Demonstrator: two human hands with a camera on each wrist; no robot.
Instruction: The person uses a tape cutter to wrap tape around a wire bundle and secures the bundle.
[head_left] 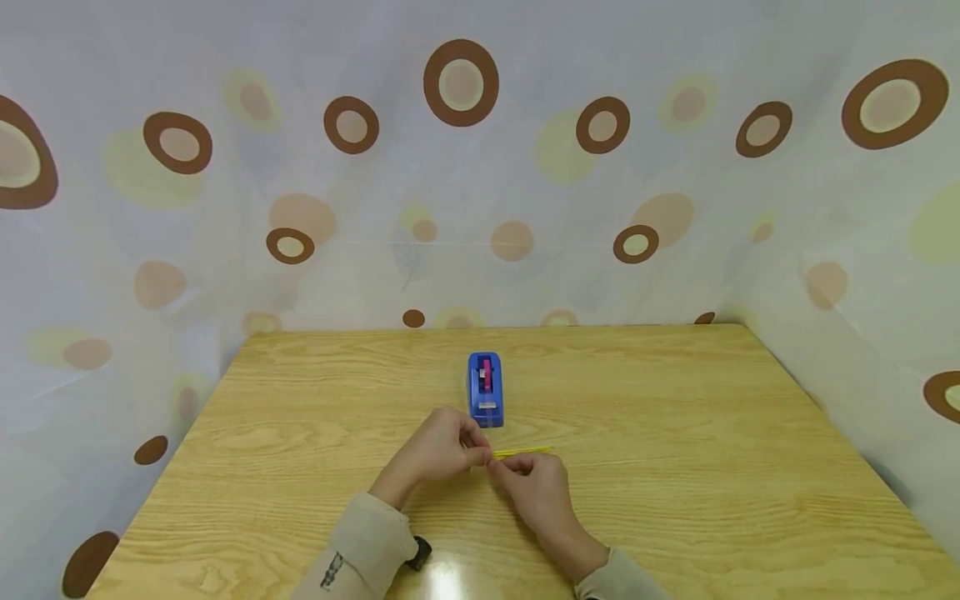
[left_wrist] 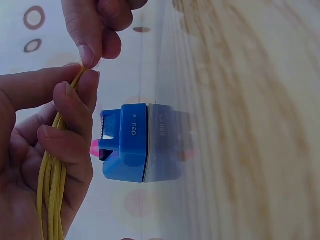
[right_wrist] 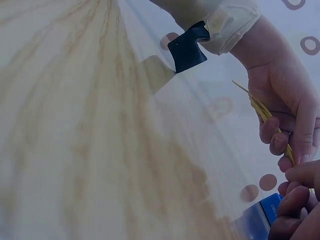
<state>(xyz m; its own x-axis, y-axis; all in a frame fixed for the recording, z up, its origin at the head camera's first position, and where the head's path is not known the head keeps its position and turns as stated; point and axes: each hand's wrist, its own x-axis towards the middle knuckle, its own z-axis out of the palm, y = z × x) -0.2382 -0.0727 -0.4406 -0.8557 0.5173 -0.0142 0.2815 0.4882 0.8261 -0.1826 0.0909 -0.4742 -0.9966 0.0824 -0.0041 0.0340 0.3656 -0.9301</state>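
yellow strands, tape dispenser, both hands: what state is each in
yellow strands: bunched together, gripped by left hand, one end pinched by right hand
tape dispenser: standing on the table, untouched, pink roll loaded
left hand: fingers curled round the strands
right hand: fingertips pinching the strands' end

On the head view, the left hand point(head_left: 442, 450) and right hand point(head_left: 534, 487) cover most of the yellow strands point(head_left: 522, 452), leaving only a short tip showing. The left wrist view cuts the strands point(left_wrist: 50, 190) off at its bottom edge, so their length cannot be told. The right hand point(left_wrist: 102, 25) is cropped by the top edge there. In the right wrist view, the blue tape dispenser point(right_wrist: 265, 215) shows only as a blurred corner behind the right fingers point(right_wrist: 295, 200); the bench point(right_wrist: 75, 125) is smeared out of focus.
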